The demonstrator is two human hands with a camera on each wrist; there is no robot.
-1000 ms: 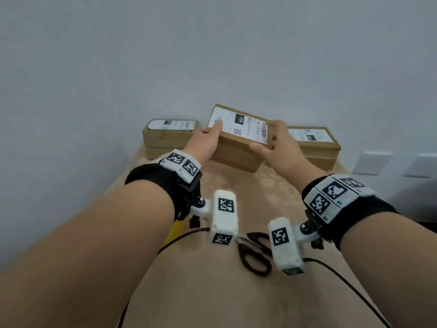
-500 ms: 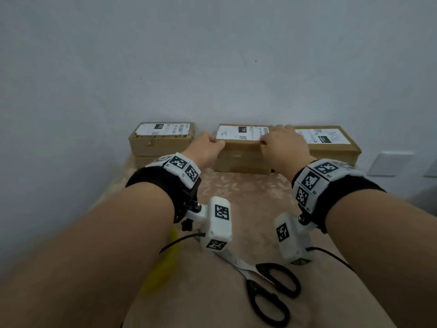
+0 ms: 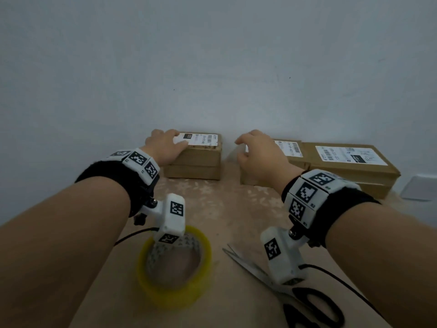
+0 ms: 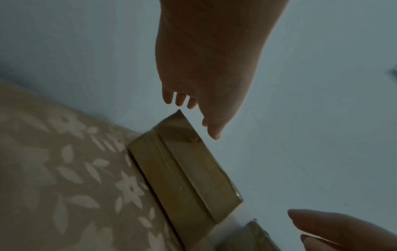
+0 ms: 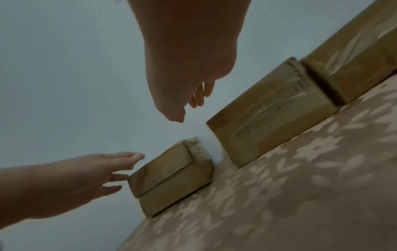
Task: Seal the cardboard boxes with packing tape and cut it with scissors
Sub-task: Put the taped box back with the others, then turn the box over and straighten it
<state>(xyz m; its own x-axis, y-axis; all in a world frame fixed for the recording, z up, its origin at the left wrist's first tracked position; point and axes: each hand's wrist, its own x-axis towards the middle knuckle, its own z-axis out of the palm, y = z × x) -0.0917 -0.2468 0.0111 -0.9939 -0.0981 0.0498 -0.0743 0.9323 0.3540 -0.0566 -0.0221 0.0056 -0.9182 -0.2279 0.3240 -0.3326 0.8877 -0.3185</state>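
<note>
From the head view, I see 3 boxes along the wall. Half a second ago both hands were on the middle box (image 3: 289, 150); now it sits beside the right box (image 3: 350, 162), and my left hand (image 3: 163, 145) has shifted over the left box (image 3: 196, 157), fingers loosely spread. My right hand (image 3: 257, 152) hovers open over the middle box. The tape roll (image 3: 175, 268) and scissors (image 3: 295, 287) lie untouched nearer me.

The left wrist view shows the fingers (image 4: 179, 100) extended just above the box corner (image 4: 182, 166); I cannot tell if they touch.

The right wrist view shows relaxed fingers, holding nothing. I judge the left box is next for taping.
</note>
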